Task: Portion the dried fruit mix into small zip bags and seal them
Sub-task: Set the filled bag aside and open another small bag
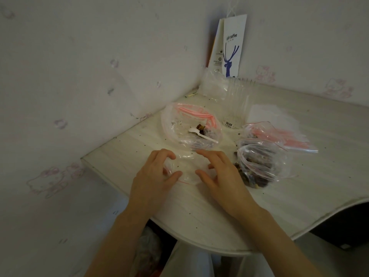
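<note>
Dim light is falling on cartoon-cat wallpaper meeting in a corner behind the pale curved surface.

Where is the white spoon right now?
The spoon lies inside the big open bag at the table's centre, beyond both hands, left of the filled bags.

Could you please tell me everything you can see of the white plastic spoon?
The white plastic spoon is small, apparently disposable, in one piece. It lies nearly flat inside the large open zip bag, bowl toward the left, handle pointing right and toward the person. Beside its bowl sit a few dark pieces of dried fruit. Neither hand touches it.
</note>
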